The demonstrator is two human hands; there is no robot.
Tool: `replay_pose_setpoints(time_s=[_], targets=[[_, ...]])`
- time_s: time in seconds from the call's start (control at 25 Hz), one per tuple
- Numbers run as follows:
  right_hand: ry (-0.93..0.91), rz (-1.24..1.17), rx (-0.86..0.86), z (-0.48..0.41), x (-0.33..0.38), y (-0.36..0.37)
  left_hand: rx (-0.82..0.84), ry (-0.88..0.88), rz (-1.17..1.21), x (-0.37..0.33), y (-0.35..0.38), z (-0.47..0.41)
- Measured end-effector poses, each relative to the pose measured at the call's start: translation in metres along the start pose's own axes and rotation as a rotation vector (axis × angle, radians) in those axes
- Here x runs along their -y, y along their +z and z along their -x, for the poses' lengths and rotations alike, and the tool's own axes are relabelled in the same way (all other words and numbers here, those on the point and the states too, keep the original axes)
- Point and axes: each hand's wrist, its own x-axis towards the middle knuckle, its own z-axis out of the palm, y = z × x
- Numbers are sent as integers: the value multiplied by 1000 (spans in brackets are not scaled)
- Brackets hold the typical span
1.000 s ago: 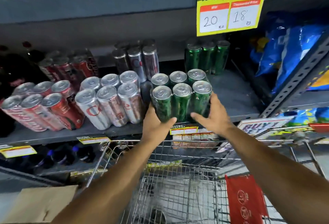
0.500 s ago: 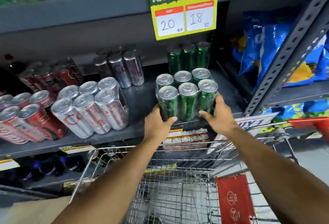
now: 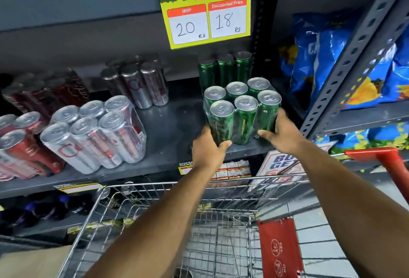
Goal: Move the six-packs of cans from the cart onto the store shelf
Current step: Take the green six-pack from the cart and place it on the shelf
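Grey steel shelving fills the view, and on its middle shelf (image 3: 172, 127) the placing step is in hand. Both hands clasp one shrink-wrapped green six-pack (image 3: 240, 111): the left hand (image 3: 207, 149) grips its near left corner with the thumb curled across the front can, and the right hand (image 3: 282, 136) presses against its right side with fingers spread along the base. The pack stands upright between them, at the front part of the shelf; whether its base already rests fully on the steel or is a touch above it, I cannot tell.

Just beyond the hands, further back on the shelf, stands another green pack (image 3: 225, 67), directly behind the held one. Off to the left hand's side sit a silver six-pack (image 3: 95, 134) leaning back, then red six-packs (image 3: 24, 145) at the far left, with more silver cans (image 3: 141, 85) behind. Above the hands hangs a yellow price sign (image 3: 205, 10) reading 20 and 18. Beyond the right hand, past the upright post, are blue snack bags (image 3: 321, 61).

Beneath the forearms is the wire cart (image 3: 155, 191), whose visible basket shows no further packs, so this may be the last one. The next move likely calls for sliding the pack back toward its green twin, squaring it up, then loosening both hands without tipping it.
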Motion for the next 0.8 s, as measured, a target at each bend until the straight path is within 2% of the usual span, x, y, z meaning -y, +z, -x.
replay_pose_setpoints(time_s=[0.44, 0.8], targets=[[52, 42, 58, 2, 5, -5, -11, -7, 26, -1, 0, 4], [100, 53, 23, 5, 8, 1, 68, -30, -36, 2, -2, -6]])
